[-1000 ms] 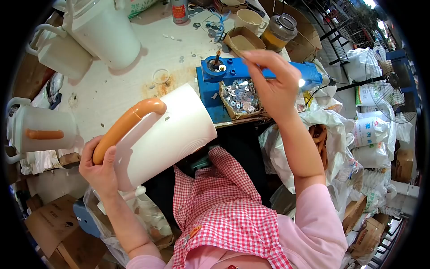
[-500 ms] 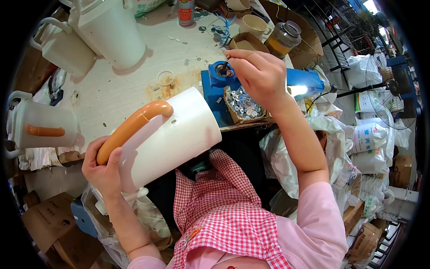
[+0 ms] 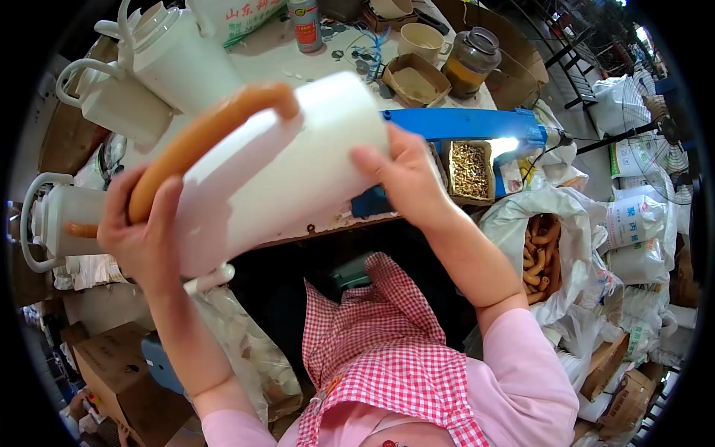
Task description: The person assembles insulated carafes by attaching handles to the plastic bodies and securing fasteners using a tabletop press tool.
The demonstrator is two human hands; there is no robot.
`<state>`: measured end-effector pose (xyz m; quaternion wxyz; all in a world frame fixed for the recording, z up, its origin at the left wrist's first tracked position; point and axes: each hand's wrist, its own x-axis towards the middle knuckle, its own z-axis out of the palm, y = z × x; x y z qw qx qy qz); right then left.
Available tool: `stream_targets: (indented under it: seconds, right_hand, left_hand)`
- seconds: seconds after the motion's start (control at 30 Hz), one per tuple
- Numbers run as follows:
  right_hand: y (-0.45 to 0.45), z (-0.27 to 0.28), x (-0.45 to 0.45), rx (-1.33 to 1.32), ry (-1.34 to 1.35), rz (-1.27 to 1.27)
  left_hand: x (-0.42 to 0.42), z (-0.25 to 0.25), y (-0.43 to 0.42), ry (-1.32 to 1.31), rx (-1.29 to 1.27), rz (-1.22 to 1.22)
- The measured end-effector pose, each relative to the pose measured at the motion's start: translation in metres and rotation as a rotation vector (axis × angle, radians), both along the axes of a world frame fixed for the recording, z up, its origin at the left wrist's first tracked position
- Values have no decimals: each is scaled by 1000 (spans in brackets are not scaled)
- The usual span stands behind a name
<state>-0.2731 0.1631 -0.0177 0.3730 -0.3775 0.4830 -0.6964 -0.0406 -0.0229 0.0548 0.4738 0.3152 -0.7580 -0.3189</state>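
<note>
- The pale, stained bench [image 3: 272,63] carries white lidded plastic jugs [image 3: 197,71] at its left and a red-labelled metal can [image 3: 305,26] at the back.
- Farther right stand a cream plastic cup [image 3: 421,41], a rounded clear jar [image 3: 471,63] with amber contents and a shallow brown cardboard tray [image 3: 417,100].
- A long blue metal machine arm [image 3: 462,124] lies behind an open cardboard box [image 3: 471,200] of tiny, shiny brass-coloured pieces.
- Beside the bench, a crinkled white plastic sack [image 3: 499,238] holds smooth, curved orange-brown handles [image 3: 542,261]; a wire-caged fan [image 3: 670,132] stands beyond.
- The smooth white plastic cylinder [image 3: 290,175], slightly blurred, is held tilted between both hands, across the bench's near edge in view.
- The left hand's [image 3: 141,223] fingers clamp the glossy, arched orange-brown handle [image 3: 201,141] on it.
- The right hand's [image 3: 410,175] fingers grip the cylinder's far end, partly hidden, thumb on its wall.
</note>
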Motion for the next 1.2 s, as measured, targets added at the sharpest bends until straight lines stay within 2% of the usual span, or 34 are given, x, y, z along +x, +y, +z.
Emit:
stream_targets:
  seconds: [0.07, 0.17, 0.3, 0.77, 0.87, 0.93, 0.97, 1.07, 1.13, 1.17, 1.2]
  right_hand:
    - [2, -1, -12, -55, -8, -116]
    - [14, -5, -27, -84, -78, -230]
    - [24, -14, -42, -82, -82, -244]
    - [18, -21, -41, -61, -17, -242]
    - [17, -17, -39, -5, 22, -267]
    - [19, -12, -41, 42, 33, -247]
    - [21, -10, -40, 83, 38, -228]
    - [17, -18, -37, 50, 12, -243]
    - [17, -16, -37, 56, -27, -235]
    - [17, -15, -36, 73, -62, -222]
    - [15, -17, -37, 57, -46, -237]
  left_hand:
    - [-35, 9, 4, 83, -65, -98]
    - [-70, 9, 9, 43, -101, -165]
    - [-90, 0, 10, 27, -67, -190]
    - [-83, -19, -1, 29, -103, -176]
    - [-83, -26, -6, 28, -59, -184]
    - [-83, -37, -11, 24, 114, -189]
    - [-81, -34, -11, 16, 110, -192]
    - [-87, -10, -2, -157, 145, -231]
    - [-108, 25, 22, -641, -384, -133]
    - [-120, 29, 31, -654, -387, -126]
    - [-137, 33, 39, -784, -447, -149]
